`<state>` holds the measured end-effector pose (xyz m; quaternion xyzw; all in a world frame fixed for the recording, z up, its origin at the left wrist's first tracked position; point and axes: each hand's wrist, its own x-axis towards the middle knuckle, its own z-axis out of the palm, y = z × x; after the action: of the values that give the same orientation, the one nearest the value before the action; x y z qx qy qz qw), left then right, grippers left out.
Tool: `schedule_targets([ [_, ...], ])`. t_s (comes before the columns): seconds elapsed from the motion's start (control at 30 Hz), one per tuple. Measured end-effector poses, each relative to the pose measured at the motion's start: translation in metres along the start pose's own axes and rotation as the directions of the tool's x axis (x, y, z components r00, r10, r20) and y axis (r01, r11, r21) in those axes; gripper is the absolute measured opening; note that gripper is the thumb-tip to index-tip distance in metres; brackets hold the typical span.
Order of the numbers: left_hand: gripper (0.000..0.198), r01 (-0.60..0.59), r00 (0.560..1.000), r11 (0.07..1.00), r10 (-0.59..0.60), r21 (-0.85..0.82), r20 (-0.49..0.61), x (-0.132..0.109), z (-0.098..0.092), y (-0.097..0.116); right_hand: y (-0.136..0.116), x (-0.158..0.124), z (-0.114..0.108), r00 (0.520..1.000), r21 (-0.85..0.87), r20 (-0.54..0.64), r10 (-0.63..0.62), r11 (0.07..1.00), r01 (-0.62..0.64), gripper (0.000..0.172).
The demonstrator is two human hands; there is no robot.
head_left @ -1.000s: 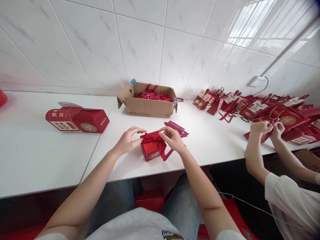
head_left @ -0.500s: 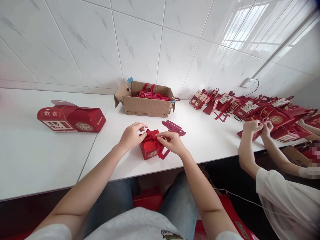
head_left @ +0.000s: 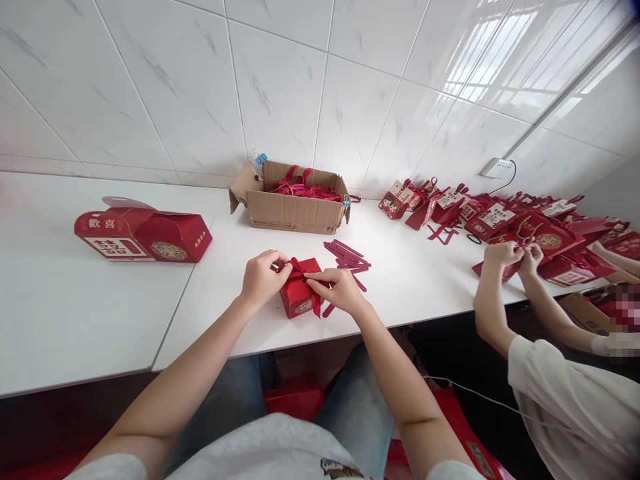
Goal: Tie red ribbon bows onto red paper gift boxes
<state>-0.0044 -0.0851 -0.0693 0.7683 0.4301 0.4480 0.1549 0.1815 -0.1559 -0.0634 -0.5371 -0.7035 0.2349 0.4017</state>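
A small red gift box [head_left: 296, 305] with a pale printed emblem stands on the white table in front of me. Dark red ribbon [head_left: 298, 269] lies across its top, gathered in what looks like a bow, and one end hangs down the right side. At the box's upper left, my left hand [head_left: 264, 279] pinches the ribbon between thumb and fingertips. My right hand [head_left: 341, 288] comes in from the right, its thumb and finger closed on the ribbon near the middle of the top. The knot is partly hidden by my fingers.
Dark red strips [head_left: 346, 256] lie just behind the box. A cardboard box [head_left: 293, 215] full of red ribbons stands by the wall. To the left is a larger red box [head_left: 145, 237]. Many red boxes [head_left: 493, 220] crowd the right, where a co-worker's hands [head_left: 515, 257] hold ribbon.
My left hand has closed its fingers on the ribbon. My right hand has shifted slightly left and down. The ribbon loop that stuck out at the box's right has drawn in.
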Motion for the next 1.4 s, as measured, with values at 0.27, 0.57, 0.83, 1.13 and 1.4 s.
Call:
schedule_targets([
  [0.27, 0.012, -0.024, 0.999, 1.0, 0.024, 0.007, -0.042, -0.0031, 0.0032, -0.003, -0.0009, 0.0009, 0.0012, 1.0, 0.036, 0.008, 0.005, 0.999, -0.006, 0.024],
  [0.57, 0.014, 0.005, 0.998, 1.0, -0.006, -0.014, -0.055, -0.0041, 0.0073, -0.0035, 0.0011, 0.0015, 0.0019, 0.999, 0.048, 0.027, 0.043, 0.998, -0.044, 0.024],
  [0.83, 0.013, 0.075, 0.996, 0.997, -0.076, -0.007, -0.045, -0.0031, 0.0083, -0.0022, 0.0027, 0.0019, 0.0028, 0.997, 0.071, 0.027, 0.069, 0.995, -0.071, 0.025],
  [1.13, 0.012, 0.131, 0.99, 0.991, -0.132, -0.027, -0.045, -0.0023, 0.0097, -0.0039, -0.0024, 0.0028, 0.0042, 0.996, 0.086, 0.01, 0.089, 0.992, -0.089, 0.024],
  [1.4, 0.005, 0.183, 0.983, 0.978, -0.183, -0.102, 0.007, 0.0035, 0.0008, -0.0031, -0.0046, 0.0058, 0.0037, 0.993, 0.175, -0.04, 0.109, 0.98, -0.1, 0.031],
])
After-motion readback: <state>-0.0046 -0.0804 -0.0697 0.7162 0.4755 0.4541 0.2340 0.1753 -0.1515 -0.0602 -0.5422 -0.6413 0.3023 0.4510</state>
